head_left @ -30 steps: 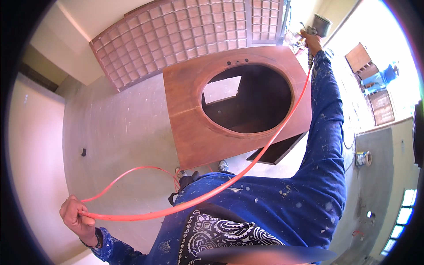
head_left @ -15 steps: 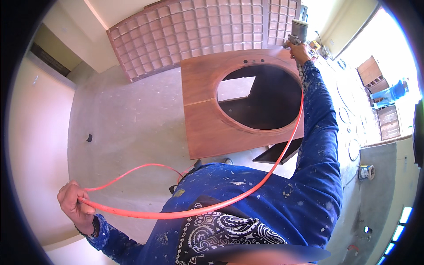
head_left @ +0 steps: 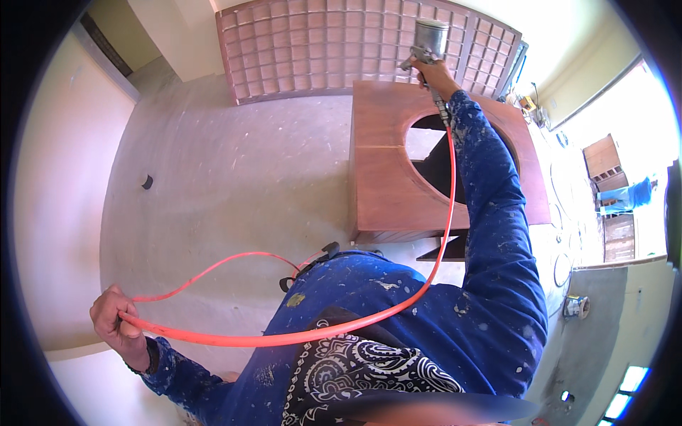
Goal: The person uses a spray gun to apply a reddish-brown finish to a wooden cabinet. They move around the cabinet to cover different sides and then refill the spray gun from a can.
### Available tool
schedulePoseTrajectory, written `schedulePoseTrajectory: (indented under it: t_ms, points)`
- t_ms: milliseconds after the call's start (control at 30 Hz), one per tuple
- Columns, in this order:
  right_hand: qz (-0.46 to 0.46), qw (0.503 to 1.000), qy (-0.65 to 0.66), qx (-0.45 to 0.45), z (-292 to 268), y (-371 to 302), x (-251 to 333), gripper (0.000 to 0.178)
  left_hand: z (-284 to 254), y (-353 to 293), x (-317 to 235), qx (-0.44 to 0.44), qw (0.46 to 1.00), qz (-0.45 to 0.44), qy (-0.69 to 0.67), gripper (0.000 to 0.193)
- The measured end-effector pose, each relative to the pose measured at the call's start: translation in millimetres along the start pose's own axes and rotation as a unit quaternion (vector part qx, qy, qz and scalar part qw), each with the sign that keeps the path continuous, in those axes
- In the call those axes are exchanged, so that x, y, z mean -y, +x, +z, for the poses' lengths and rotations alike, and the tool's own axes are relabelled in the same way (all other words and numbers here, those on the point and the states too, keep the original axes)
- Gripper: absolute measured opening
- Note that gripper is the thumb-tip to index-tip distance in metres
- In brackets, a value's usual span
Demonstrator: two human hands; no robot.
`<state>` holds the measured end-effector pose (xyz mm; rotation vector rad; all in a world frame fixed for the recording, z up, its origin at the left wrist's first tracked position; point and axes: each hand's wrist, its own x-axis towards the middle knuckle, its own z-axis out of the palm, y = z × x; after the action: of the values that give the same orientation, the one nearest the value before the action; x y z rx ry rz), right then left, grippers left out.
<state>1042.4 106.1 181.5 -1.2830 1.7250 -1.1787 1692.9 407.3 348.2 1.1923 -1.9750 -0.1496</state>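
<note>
A person in a paint-flecked blue long-sleeved shirt stretches the right hand [head_left: 432, 74] out toward 12 o'clock, fingers clamped on the grip of a silver metal spray gun w/ cup on top [head_left: 428, 41]. The gun sits just above the far edge of a reddish-brown wooden panel w/ 1 large oval cut-out [head_left: 387, 170], which lies flat at approx 1 o'clock from the person. Behind it, at 12 o'clock, a brown wooden lattice panel of small square cells [head_left: 320, 46] leans against a pale wall.

An orange rubber air hose [head_left: 447, 213] runs from the gun down along the right sleeve, crosses the chest and loops out to 9 o'clock. There the left hand [head_left: 117, 323] holds it low and away from the body, fingers closed round the hose; 1 more strand curves back from that hand toward the waist.

A black-and-white patterned bandana [head_left: 369, 373] shows at 6 o'clock. Bare grey concrete floor [head_left: 234, 184] fills the centre-left; a small dark object [head_left: 147, 182] lies on it at approx 10 o'clock.
</note>
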Motion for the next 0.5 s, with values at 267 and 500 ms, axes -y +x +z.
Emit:
schedulePoseTrajectory:
  t_ms: [267,500]
  points:
    - [-0.003,0.994,0.073,0.085,76.9,-11.6,31.8,0.036,-21.3,-28.2,34.5,-0.053,0.998,-0.044,-0.005,0.079]
    - [-0.002,0.999,0.024,0.030,35.0,-6.2,20.2,0.034,-23.9,-19.6,30.1,-0.020,0.998,-0.053,-0.009,0.077]
